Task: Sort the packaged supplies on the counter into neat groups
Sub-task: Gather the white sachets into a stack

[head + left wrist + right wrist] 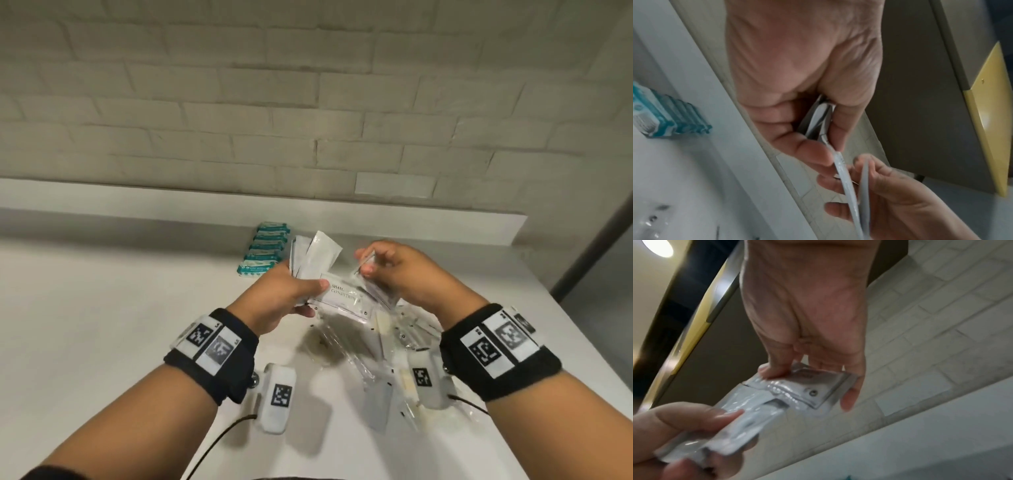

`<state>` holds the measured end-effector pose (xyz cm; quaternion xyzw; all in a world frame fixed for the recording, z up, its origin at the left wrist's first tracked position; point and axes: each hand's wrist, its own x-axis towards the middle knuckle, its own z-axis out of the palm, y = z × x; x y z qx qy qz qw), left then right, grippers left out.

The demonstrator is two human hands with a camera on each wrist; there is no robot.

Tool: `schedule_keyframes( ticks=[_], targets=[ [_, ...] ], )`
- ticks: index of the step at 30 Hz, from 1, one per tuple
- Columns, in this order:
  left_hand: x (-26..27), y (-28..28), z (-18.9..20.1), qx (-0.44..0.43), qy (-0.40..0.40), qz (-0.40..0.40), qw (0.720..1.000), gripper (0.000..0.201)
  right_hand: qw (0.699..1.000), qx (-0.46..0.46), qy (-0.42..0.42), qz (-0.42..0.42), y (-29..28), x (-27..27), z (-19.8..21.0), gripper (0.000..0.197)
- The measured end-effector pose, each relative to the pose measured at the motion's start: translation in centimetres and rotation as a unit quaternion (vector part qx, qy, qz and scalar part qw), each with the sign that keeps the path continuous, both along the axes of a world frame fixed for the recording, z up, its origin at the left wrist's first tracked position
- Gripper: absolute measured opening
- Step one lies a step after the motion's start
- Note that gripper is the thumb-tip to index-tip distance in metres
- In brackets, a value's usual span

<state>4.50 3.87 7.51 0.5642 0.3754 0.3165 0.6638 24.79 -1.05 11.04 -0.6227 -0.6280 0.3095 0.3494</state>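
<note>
Above the white counter (102,308), the left hand (284,294) grips a fanned bunch of white sachets (317,255), thumb pressed on the front one printed with shampoo-conditioner lettering. The right hand (400,270) pinches a clear-wrapped packet (807,387) between thumb and fingers, right against that bunch. A row of teal packs (265,250) stands by the back ledge, and loose clear packets (387,346) lie scattered under the hands.
</note>
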Motion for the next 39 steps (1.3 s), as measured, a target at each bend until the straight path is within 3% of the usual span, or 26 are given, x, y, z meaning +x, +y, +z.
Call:
schedule_keyframes(
  ticks=[2, 3, 6, 10, 13, 15, 18, 21, 24, 26, 29, 31, 32, 34, 36, 39],
  targets=[
    [1.5, -0.6, 0.5, -0.006, -0.020, -0.003, 1.000, 0.016, 0.997, -0.030, 0.038, 0.055, -0.2, -0.7, 0.6, 0.002],
    [2.1, -1.0, 0.8, -0.013, -0.035, 0.003, 0.999, 0.012, 0.996, -0.024, 0.065, 0.053, -0.1, -1.1, 0.5, 0.006],
    [3.3, -1.6, 0.7, -0.050, -0.106, 0.003, 0.993, 0.022, 0.996, 0.022, 0.085, -0.021, 0.7, -0.9, -0.5, 0.026],
    [4.3, -2.2, 0.0, -0.035, -0.113, -0.013, 0.993, 0.023, 0.994, 0.020, 0.051, -0.090, 0.7, -0.1, -1.3, 0.027],
    [5.2, -2.0, -0.2, -0.010, -0.093, 0.017, 0.995, 0.029, 0.996, -0.015, 0.072, -0.049, 0.0, 0.2, -1.5, 0.028],
    [5.5, -1.9, 0.0, -0.002, -0.095, 0.034, 0.995, 0.028, 0.993, -0.093, 0.070, 0.015, -0.5, 1.0, -1.4, 0.030],
    [5.4, -1.7, 0.1, -0.027, -0.112, 0.047, 0.992, 0.020, 0.988, -0.135, 0.065, 0.043, -0.9, 2.2, -1.7, 0.017],
    [5.2, -1.4, 0.0, -0.081, -0.135, 0.038, 0.987, 0.024, 0.981, -0.064, 0.173, -0.053, -0.1, 3.5, -1.6, 0.014],
    [5.2, -1.5, 0.1, -0.063, -0.079, -0.010, 0.995, 0.023, 0.951, -0.061, 0.299, -0.040, 0.8, 3.9, -1.2, 0.023],
    [5.4, -1.8, 0.2, -0.054, -0.050, -0.036, 0.997, 0.027, 0.953, -0.047, 0.299, -0.016, 0.9, 3.4, -0.9, 0.024],
    [5.4, -1.2, 0.3, -0.080, -0.049, -0.013, 0.996, 0.046, 0.954, 0.060, 0.293, 0.007, 1.0, 3.4, -0.3, 0.025],
    [5.1, -0.6, 0.2, -0.095, -0.054, 0.025, 0.994, 0.029, 0.969, 0.094, 0.226, 0.038, 0.9, 3.9, -0.2, 0.030],
    [4.9, -0.4, 0.0, -0.099, -0.059, 0.049, 0.992, 0.018, 0.979, 0.090, 0.178, 0.044, 0.8, 4.3, -0.4, 0.032],
    [4.5, 0.3, -0.2, -0.082, -0.079, 0.092, 0.989, 0.015, 0.993, 0.045, 0.105, 0.040, 0.6, 5.2, -1.0, 0.037],
    [4.1, 0.8, -0.2, -0.034, -0.075, 0.110, 0.990, 0.020, 0.994, -0.011, 0.104, 0.028, 0.0, 5.9, -1.7, 0.035],
    [4.1, 1.4, -1.0, 0.023, -0.006, 0.138, 0.990, 0.019, 0.989, -0.043, 0.141, -0.005, -0.2, 6.5, -2.9, 0.025]
  ],
)
